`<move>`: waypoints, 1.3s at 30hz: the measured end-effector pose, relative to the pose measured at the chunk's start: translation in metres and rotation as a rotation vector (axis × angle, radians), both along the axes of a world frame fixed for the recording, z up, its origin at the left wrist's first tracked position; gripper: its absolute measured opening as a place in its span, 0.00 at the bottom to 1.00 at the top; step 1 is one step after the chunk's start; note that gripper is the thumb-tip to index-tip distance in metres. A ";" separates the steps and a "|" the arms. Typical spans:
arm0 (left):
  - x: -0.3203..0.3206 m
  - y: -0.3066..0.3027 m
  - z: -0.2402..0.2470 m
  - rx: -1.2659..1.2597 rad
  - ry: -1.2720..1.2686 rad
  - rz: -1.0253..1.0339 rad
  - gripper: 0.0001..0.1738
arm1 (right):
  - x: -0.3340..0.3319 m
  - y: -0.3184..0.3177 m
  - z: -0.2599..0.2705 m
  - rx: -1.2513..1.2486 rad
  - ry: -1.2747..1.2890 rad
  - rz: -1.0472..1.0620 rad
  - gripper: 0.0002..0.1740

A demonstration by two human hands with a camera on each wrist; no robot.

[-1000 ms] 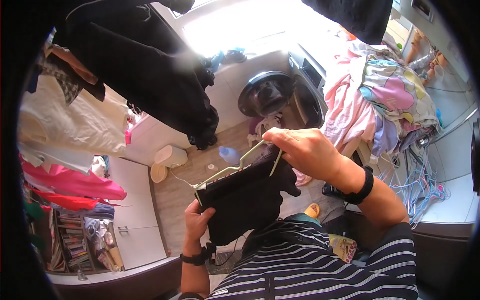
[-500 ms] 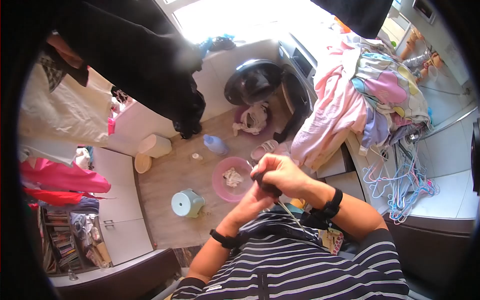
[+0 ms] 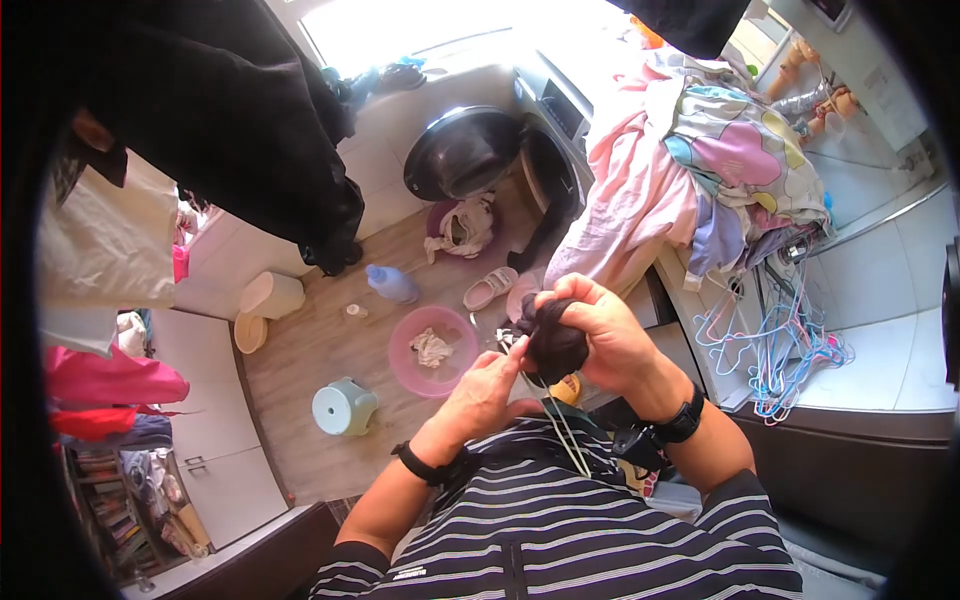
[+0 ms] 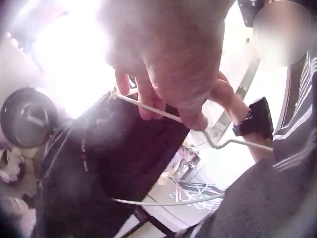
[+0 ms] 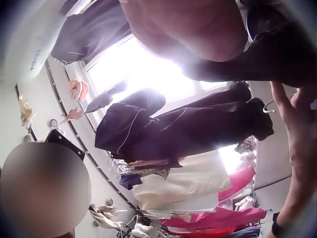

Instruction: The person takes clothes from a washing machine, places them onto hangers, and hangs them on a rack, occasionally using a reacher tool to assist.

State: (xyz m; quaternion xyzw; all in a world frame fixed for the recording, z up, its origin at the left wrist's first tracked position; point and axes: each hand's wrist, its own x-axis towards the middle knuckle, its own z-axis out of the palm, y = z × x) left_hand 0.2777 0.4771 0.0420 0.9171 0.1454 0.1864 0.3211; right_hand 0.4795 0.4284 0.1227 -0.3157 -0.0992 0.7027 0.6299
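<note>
Bunching a dark garment into a tight wad at chest height, the right hand has its fingers curled fully round the cloth. The left hand reaches up from below and pinches the pale wire hanger, which trails down toward the striped shirt. Handling this well, I judge, calls for a gathered, firm grip on the cloth while the wire is guided, and for minding that the hook does not snag the shirt. Below on the floor sit a pink basin, a pale green stool and a blue bottle. A laundry heap and loose hangers crowd the worktop to the right, and dark hanging clothes close in overhead.
</note>
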 end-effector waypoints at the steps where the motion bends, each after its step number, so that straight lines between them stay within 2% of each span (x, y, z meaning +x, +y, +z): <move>1: 0.000 0.005 0.001 0.036 -0.043 -0.006 0.53 | 0.004 -0.001 -0.003 -0.027 -0.033 -0.056 0.09; 4: -0.010 0.025 0.006 0.132 -0.033 0.011 0.46 | 0.012 -0.007 -0.003 -0.018 -0.104 -0.053 0.09; 5: -0.011 0.033 0.009 0.332 -0.098 0.080 0.42 | 0.013 -0.008 -0.002 -0.035 -0.201 -0.022 0.07; 8: -0.021 0.059 0.019 0.319 -0.066 0.265 0.24 | 0.020 -0.009 0.007 -0.067 -0.505 0.133 0.08; 9: -0.022 0.063 0.027 0.335 -0.082 0.255 0.16 | 0.019 -0.008 0.008 -0.032 -0.570 0.152 0.07; 13: -0.027 0.069 0.030 0.327 -0.059 0.237 0.11 | 0.018 -0.001 0.016 -0.054 -0.754 0.283 0.08; 17: -0.027 0.068 0.038 0.381 0.179 0.360 0.10 | 0.002 0.010 0.018 0.008 -0.702 0.310 0.09; 19: -0.017 0.069 0.040 0.371 0.157 0.346 0.09 | -0.016 0.021 0.019 0.054 -0.622 0.325 0.09; 22: -0.016 0.077 0.045 0.334 0.196 0.333 0.10 | -0.023 0.024 0.035 0.071 -0.773 0.424 0.12; 25: -0.028 0.091 0.057 0.336 0.294 0.395 0.09 | -0.017 0.024 0.022 0.363 -1.125 0.197 0.13; 28: -0.038 0.097 0.071 0.335 0.302 0.281 0.09 | -0.009 0.022 0.035 0.284 -1.088 0.188 0.14; 29: -0.038 0.094 0.073 0.319 0.349 0.251 0.10 | -0.003 0.028 0.036 0.200 -0.917 0.213 0.14; 30: -0.037 0.092 0.077 0.320 0.395 0.231 0.11 | -0.008 0.034 0.041 0.257 -0.914 0.083 0.14; 32: -0.032 0.093 0.084 0.327 0.487 0.188 0.12 | -0.019 0.039 0.052 0.292 -0.958 0.066 0.15; 34: -0.030 0.100 0.089 0.370 0.479 0.227 0.11 | -0.039 0.037 0.055 0.540 -1.151 0.027 0.16; 36: -0.029 0.110 0.093 0.440 0.377 0.274 0.11 | -0.049 0.030 0.050 0.855 -1.522 0.063 0.19; 39: -0.032 0.117 0.110 0.603 0.168 0.350 0.09 | -0.037 -0.001 0.065 0.743 -1.830 0.360 0.21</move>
